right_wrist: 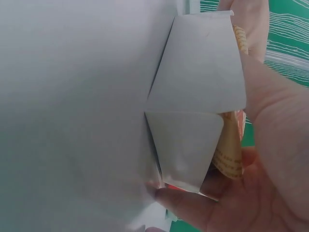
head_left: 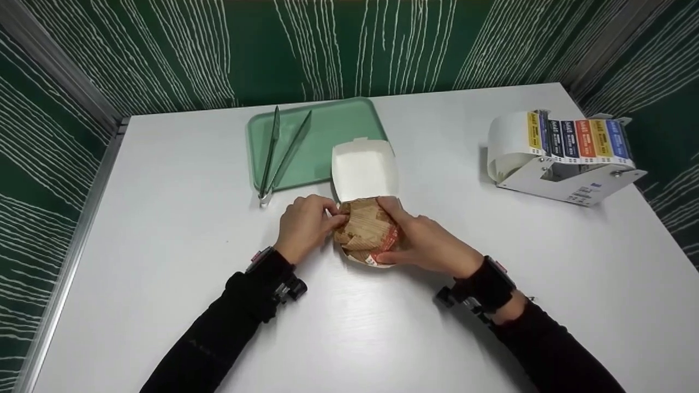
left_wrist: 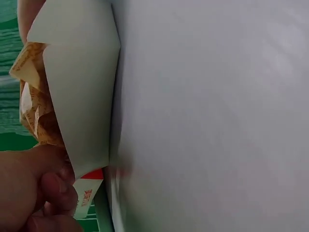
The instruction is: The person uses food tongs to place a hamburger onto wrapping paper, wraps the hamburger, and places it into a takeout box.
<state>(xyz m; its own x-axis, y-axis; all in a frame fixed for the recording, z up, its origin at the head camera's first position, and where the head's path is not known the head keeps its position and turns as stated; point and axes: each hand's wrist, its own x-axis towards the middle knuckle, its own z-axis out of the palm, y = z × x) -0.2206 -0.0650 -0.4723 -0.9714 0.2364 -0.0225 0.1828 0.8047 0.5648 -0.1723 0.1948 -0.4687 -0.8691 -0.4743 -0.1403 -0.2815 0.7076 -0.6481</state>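
A burger wrapped in brown printed paper [head_left: 363, 226] sits in the base of a white clamshell burger box [head_left: 365, 169], whose lid stands open toward the back. My left hand [head_left: 308, 226] has its thumb and curled fingers at the burger's left edge and pinches the wrapper there. From the right, my right hand [head_left: 428, 243] grips the wrapped burger between thumb and fingers. The left wrist view shows the box's pale outer wall [left_wrist: 82, 92] with crumpled wrapper above its edge. In the right wrist view, a right finger [right_wrist: 186, 205] lies along the outside of the box.
Behind the box lies a green tray [head_left: 338, 120], partly under the raised lid. Metal tongs [head_left: 278, 158] rest across its left side, handle end past the rim. A white label dispenser [head_left: 562, 158] with several coloured rolls stands at the right on the white table [head_left: 164, 229].
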